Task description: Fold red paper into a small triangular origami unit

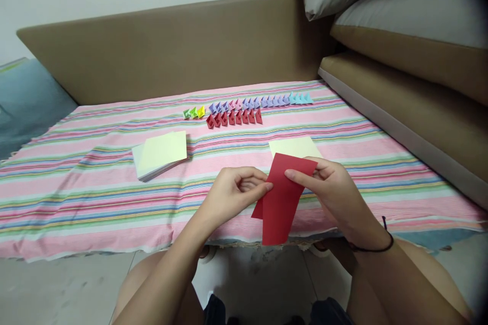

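- Leaning at the far left is a blue-grey cushion [26, 106], at the end of a pink striped cloth [99, 188] that runs across the whole seat.
- Pale yellow paper tops a stack of sheets [165, 152] left of the hands, its layers slightly fanned.
- Behind the stack and a little to its right, a short group of green and yellow origami pieces [194, 112] sits before the brown backrest [183, 51].
- The left hand [244, 188] pinches the left edge of a red paper sheet [284, 203] between thumb and fingers.
- Farther back stand a row of red origami pieces [234, 118] and, just behind it, a longer row in purple, pink and light blue [263, 102].
- The red sheet is held up near the cloth's front edge, between both hands, with a second red flap showing at its lower left.
- A pale yellow sheet [293, 145] lies on the cloth, partly hidden behind it.
- The right hand [333, 183] grips the red sheet's upper right, thumb in front; a black cord [375, 250] circles the wrist.
- Stacked grey-and-brown cushions [404, 81] fill the right side.
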The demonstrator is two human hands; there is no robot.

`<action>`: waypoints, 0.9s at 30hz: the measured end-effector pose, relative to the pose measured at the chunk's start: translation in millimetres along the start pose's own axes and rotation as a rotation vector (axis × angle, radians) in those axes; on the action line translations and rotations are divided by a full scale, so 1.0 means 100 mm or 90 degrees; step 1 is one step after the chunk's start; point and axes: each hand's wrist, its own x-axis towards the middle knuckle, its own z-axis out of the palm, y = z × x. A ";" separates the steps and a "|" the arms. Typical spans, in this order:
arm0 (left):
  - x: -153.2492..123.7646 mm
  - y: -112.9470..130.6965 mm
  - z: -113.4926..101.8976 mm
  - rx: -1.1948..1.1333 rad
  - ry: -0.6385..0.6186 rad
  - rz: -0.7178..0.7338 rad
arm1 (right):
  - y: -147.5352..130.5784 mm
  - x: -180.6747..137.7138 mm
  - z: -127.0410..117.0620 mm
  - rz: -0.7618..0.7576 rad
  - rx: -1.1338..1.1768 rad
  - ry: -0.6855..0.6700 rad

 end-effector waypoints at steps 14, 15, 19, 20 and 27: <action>-0.07 0.11 0.03 0.173 0.125 0.187 | -0.13 -0.09 0.06 -0.118 -0.079 0.004; -0.07 0.12 0.03 0.189 0.136 0.210 | -0.13 -0.10 0.06 -0.140 -0.093 0.004; -0.08 0.14 0.05 0.225 0.186 0.294 | -0.14 -0.12 0.05 -0.281 -0.152 -0.002; -0.08 0.15 0.05 0.229 0.219 0.307 | -0.14 -0.14 0.04 -0.343 -0.175 0.000; -0.07 0.13 0.10 0.029 0.254 0.108 | -0.15 -0.26 -0.08 -0.698 -0.494 0.075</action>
